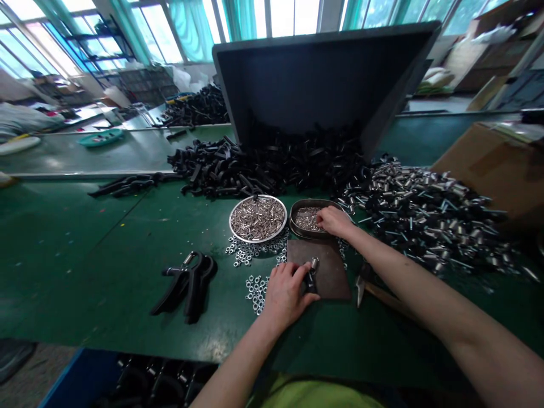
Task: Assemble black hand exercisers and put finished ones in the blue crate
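My left hand (pixel 285 292) is closed on a small black plastic part (pixel 311 281) with a shiny metal barrel (pixel 314 264) at its upper end. It holds the part against a flat brown plate (pixel 334 272) on the bench. My right hand (pixel 335 221) reaches into an oval tin (pixel 302 232) of small metal pins. Its fingertips are pinched together among the pins, and what they hold is hidden. Left of the tin stands a round metal dish (pixel 233 231) heaped with similar pins. Metal rings (pixel 257 292) lie loose beside my left hand.
A hammer (pixel 382 294) lies under my right forearm. Black spring clamps (pixel 191 286) rest on the green bench at left. Behind are a tipped grey bin (pixel 327 73) spilling black parts (pixel 238 167), a pile of metal-ended parts (pixel 433 209) and a cardboard box (pixel 488 164).
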A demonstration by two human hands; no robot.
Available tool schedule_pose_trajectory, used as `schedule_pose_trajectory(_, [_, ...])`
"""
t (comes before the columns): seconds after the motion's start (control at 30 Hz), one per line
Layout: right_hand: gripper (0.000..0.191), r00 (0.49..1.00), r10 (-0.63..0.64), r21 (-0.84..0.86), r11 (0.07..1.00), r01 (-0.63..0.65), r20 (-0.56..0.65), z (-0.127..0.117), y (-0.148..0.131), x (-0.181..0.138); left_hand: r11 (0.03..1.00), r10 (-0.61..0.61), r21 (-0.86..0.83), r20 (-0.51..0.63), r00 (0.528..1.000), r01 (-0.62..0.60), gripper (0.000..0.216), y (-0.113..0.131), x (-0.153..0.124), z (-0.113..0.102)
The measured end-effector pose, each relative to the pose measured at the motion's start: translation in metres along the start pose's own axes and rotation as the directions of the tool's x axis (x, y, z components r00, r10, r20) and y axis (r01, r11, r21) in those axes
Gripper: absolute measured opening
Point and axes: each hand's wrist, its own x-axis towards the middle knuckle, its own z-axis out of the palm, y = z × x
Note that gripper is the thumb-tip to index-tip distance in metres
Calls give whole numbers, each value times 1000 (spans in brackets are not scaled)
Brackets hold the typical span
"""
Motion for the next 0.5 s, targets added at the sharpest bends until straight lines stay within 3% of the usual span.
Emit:
schedule_pose_trajectory(0.23, [4,996,81,111,991,-75,-48,1,11,-3,996,3,-94,-2,1000,-3,65,-1,1,0])
schedule_pose_trajectory(0.37, [9,988,100,272,960,-65,-118,-12,5,-13,940,-125,-328,-61,990,99,62,-1,4,1])
schedule_pose_trajectory(0.43, [12,984,108,360,932,-52,-138,-19,-3,-28,776,-287,-596,-42,957,207,61,-1,5,-1])
schedule_pose_trajectory(0.5, [15,984,108,491,871,-25,-142,-24,-12,-49,416,-431,-858,105,896,301,59,1,5,-5])
